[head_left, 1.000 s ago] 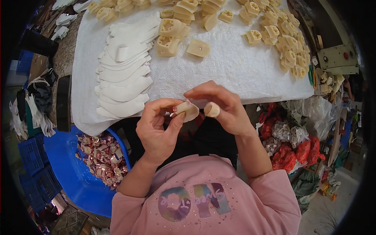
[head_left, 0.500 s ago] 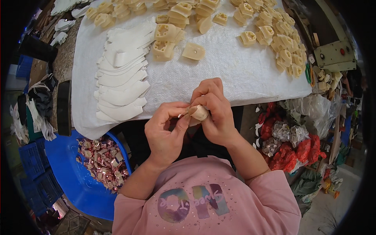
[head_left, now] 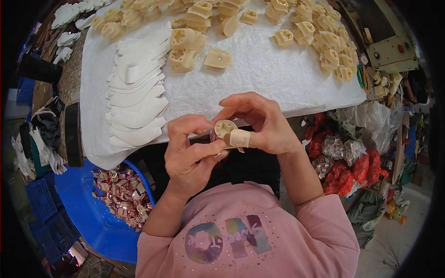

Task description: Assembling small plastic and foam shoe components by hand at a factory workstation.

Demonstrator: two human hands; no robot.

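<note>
In front of my chest, at the table's near edge, both hands hold a beige plastic shoe heel [head_left: 224,128] with its hollow, ribbed end facing up. A pale cream strip [head_left: 240,138] curves around its near right side. My left hand [head_left: 185,155] pinches the heel's left and lower edge with thumb and fingers. My right hand [head_left: 271,127] grips it from the right, thumb against the strip and fingers arched over the far side. Overlapping white curved cover pieces [head_left: 139,106] lie on the table to the left. Several loose heels [head_left: 218,58] sit beyond my hands.
A white woven sheet [head_left: 259,69] covers the table, with many heels [head_left: 333,41] piled at the back and right. Below left stands a blue tub [head_left: 88,208] of shiny pink pieces [head_left: 121,192]. Red plastic bags [head_left: 336,178] lie at the right. A dark phone [head_left: 73,134] rests at the left edge.
The heel has been turned, so its hollow end now shows upward. My right hand has shifted right and spread its fingers. The view has moved slightly.
</note>
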